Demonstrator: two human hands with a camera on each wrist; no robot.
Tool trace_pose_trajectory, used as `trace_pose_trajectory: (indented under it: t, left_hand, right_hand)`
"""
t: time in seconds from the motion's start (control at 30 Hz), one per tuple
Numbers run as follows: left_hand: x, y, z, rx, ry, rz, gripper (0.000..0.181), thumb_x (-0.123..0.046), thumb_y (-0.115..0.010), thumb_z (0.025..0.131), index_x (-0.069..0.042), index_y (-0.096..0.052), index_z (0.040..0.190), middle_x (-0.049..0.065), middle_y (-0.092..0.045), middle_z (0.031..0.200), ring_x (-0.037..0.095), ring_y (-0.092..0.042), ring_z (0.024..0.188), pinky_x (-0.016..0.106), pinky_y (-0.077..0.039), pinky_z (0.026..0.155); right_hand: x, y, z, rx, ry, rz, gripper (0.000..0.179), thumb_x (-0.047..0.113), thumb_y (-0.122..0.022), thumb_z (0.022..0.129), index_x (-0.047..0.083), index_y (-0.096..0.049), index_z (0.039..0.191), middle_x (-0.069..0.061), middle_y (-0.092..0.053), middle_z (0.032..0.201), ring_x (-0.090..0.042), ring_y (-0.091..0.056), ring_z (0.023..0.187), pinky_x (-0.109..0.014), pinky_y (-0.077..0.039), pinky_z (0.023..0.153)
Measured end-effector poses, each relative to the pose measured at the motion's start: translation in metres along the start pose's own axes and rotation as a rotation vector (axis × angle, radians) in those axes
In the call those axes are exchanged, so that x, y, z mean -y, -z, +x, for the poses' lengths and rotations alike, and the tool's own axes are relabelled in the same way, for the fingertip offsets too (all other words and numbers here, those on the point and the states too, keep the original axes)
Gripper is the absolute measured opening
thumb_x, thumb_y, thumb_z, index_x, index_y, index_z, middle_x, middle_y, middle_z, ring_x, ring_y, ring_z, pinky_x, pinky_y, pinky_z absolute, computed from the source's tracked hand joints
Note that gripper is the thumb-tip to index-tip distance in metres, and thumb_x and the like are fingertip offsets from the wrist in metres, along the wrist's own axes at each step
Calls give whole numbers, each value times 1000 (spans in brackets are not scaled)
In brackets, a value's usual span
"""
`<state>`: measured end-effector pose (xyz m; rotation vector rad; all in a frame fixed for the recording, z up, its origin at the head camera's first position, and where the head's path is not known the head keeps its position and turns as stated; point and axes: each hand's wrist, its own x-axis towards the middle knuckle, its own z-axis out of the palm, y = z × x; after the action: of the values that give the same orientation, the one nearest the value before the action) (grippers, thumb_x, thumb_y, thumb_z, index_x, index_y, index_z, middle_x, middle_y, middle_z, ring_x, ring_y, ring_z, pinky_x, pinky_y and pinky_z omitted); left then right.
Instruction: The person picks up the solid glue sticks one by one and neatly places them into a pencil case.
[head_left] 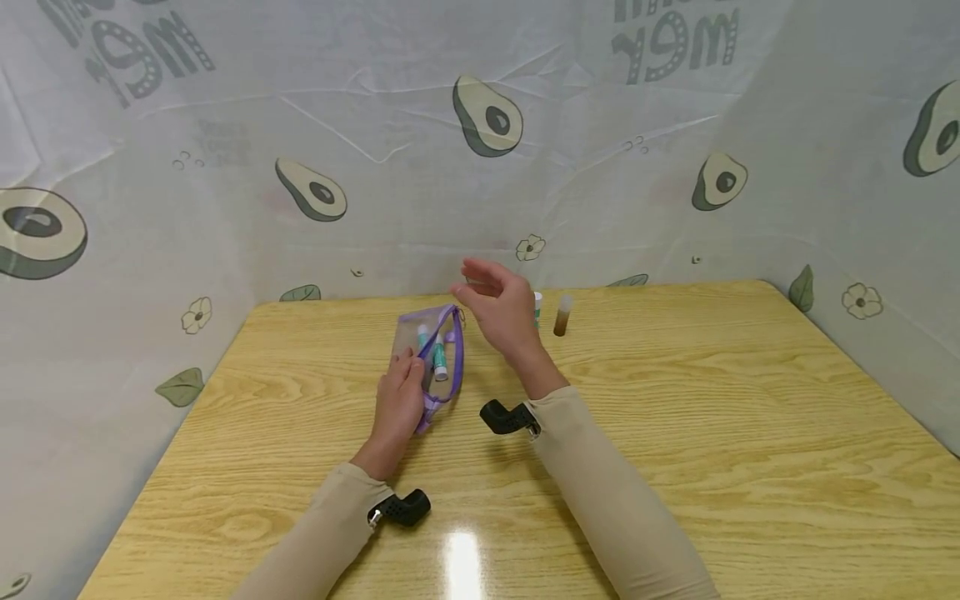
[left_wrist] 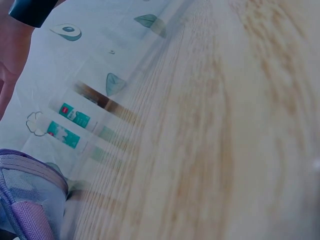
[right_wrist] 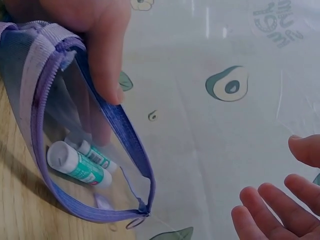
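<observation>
My left hand grips a see-through zip pouch with purple trim, thumb on the rim and fingers behind its wall. The pouch's mouth gapes toward the right. Inside lie two white-and-green glue sticks, side by side in the right wrist view. Just right of the pouch, my right hand is raised over the table with fingers apart and nothing in them. Beyond it stand two more glue sticks in the left wrist view; in the head view the right hand partly hides them.
A brown tube with a clear cap stands at the back of the wooden table, beside the standing glue sticks. A pale cloth printed with avocados hangs behind the table's back edge and along both sides.
</observation>
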<state>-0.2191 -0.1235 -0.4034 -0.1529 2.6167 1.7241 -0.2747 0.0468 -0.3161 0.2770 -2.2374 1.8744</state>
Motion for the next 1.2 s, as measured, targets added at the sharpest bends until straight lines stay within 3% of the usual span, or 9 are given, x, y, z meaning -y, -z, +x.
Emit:
trace_pose_trajectory:
  t: [0.23, 0.5, 0.87, 1.2]
  left_hand:
    - [-1, 0, 0, 5, 6, -3, 56, -32, -30, 116, -3, -40, 163, 16, -27, 176, 36, -7, 168, 59, -1, 136]
    - [-2, -1, 1, 11, -3, 7, 56, -32, -30, 116, -2, -39, 163, 16, -27, 176, 37, -8, 168, 59, -2, 136]
    - [-2, 1, -2, 18, 14, 3, 57, -34, -30, 116, -3, -36, 165, 14, -26, 176, 36, -7, 168, 60, -1, 136]
    - [1, -1, -4, 18, 0, 2, 57, -34, -29, 117, -3, -37, 164, 14, -25, 177, 36, -6, 168, 60, -1, 136]
  right_hand:
    - [4, 16, 3, -42, -5, 26, 42, 19, -77, 99, 10, -70, 139, -13, -73, 137, -26, -72, 124, -45, -60, 103]
    - [3, 50, 11, -136, -22, 82, 44, 16, -76, 99, 8, -67, 142, -14, -71, 139, -27, -69, 126, -40, -57, 108]
    - [0, 85, 14, -242, -64, 107, 43, 18, -74, 100, 8, -67, 142, -17, -70, 142, -13, -67, 114, -30, -56, 104]
    - [-2, 107, 11, -329, -58, 119, 42, 16, -76, 99, 6, -69, 140, -17, -71, 139, -7, -69, 108, -31, -55, 110]
